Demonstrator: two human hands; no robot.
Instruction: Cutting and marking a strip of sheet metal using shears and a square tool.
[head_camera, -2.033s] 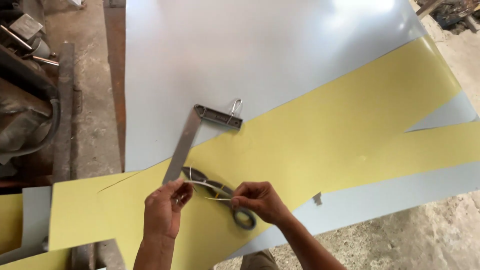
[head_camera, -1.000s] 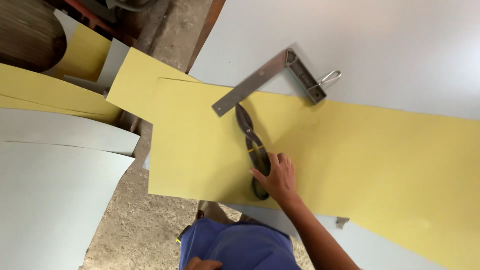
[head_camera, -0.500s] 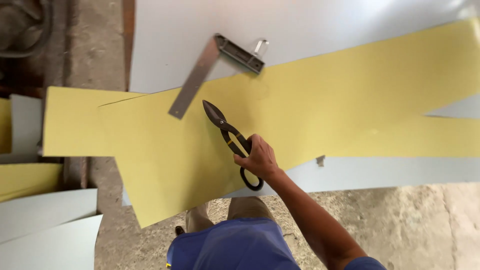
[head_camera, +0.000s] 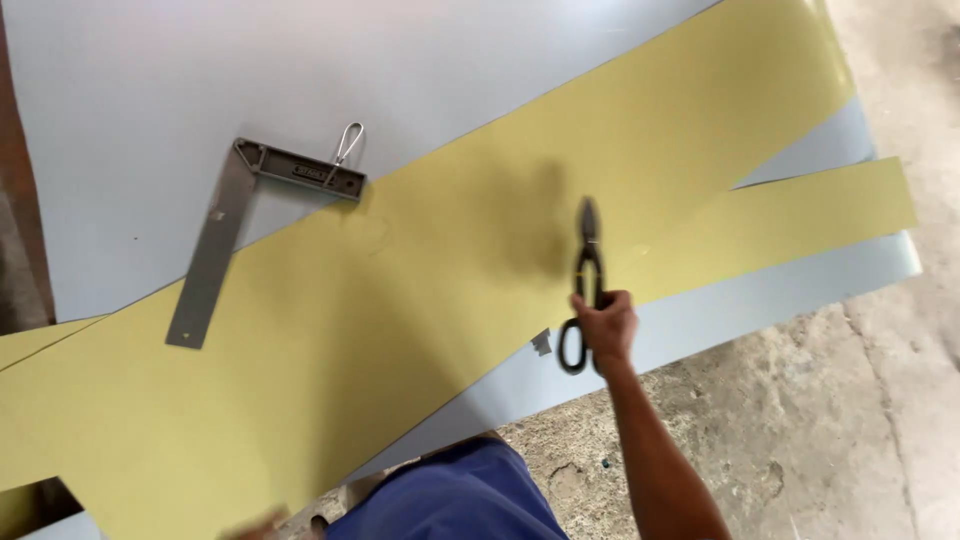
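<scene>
One right hand grips black tin snips by the handles, blades closed, pointing away over the yellow sheet. Steel try square lies well left of it. Left hand blurred at the bottom edge, grip unclear. Best to open the blades fully, square to the sheet edge.
</scene>
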